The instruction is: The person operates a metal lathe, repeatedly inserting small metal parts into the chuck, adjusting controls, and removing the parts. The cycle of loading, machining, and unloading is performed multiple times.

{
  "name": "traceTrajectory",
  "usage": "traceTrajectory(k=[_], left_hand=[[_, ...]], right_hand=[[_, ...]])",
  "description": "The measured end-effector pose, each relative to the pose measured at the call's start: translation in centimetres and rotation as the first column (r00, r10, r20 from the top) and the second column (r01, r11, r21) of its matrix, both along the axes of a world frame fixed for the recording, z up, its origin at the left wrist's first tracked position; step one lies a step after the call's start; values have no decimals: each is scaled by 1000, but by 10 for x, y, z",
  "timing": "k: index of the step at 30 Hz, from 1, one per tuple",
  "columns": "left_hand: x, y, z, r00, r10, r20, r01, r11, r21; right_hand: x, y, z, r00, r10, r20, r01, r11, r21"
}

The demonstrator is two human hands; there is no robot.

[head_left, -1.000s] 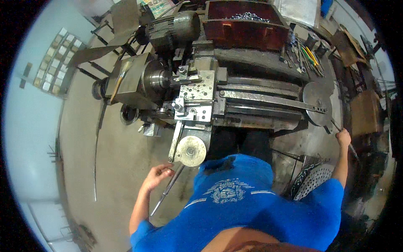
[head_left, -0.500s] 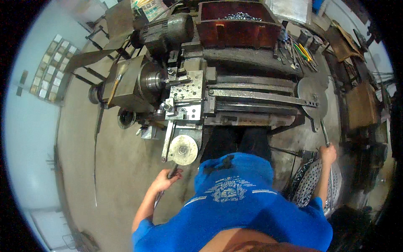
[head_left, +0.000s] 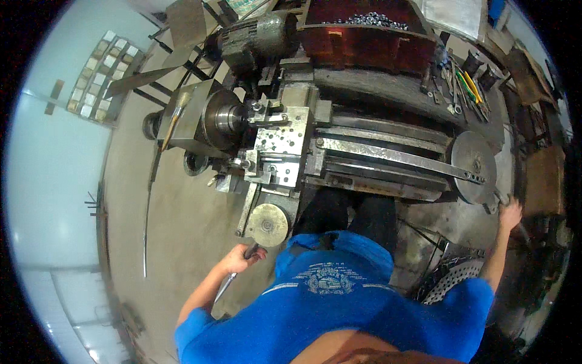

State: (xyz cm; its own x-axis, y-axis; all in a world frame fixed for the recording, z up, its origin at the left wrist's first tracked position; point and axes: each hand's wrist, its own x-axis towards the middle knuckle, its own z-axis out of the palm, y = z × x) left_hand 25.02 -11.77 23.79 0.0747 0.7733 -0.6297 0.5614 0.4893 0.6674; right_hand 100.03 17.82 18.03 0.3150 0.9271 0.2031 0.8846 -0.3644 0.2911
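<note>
Head cam: L hand [head_left: 244, 259] clamped round L lever [head_left: 225, 287], just below round plate [head_left: 269, 225] off machine bed [head_left: 388, 173]'s front edge, twd L end. R hand [head_left: 510, 213] wrapped round R lever [head_left: 502, 197], nr big disc [head_left: 473, 159] at bed's R end. Red box [head_left: 367, 51] w/ small metal parts [head_left: 377, 20] along back edge; loose tools [head_left: 471, 88] nr back R corner.

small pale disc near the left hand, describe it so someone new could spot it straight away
Start at the big metal machine mid-view. Go down to its lowest part, where the left hand grips a rod. Just above that hand is the small pale disc, smaller and yellower than the grey disc at the machine's right end.
</note>
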Motion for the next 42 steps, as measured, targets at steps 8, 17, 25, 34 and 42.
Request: traceTrajectory(k=[8, 17, 25, 34, 42], left_hand=[[-30, 12, 7, 939, 75, 335, -23, 988, -156], [-252, 83, -111, 579, 322, -749, -72, 935, 347], [-215, 126, -181, 289, 684, -670, -476, 710, 519], [-266, 108, -174, 647, 284, -707, -294, 949, 111], [-268, 82, -76, 603, 368, -707, -59, 905, 421]], right_hand=[[1, 50, -17, 991, -108, 84, 99, 989, 110], [-68, -76, -12, 973, 84, -215, -21, 959, 281], [-103, -126, 14, 901, -63, -429, 160, 968, 195], [-203, -19, 109, 800, 327, -504, -140, 917, 373], [-502, 42, 188, -32, 787, -617, -763, 379, 523]])
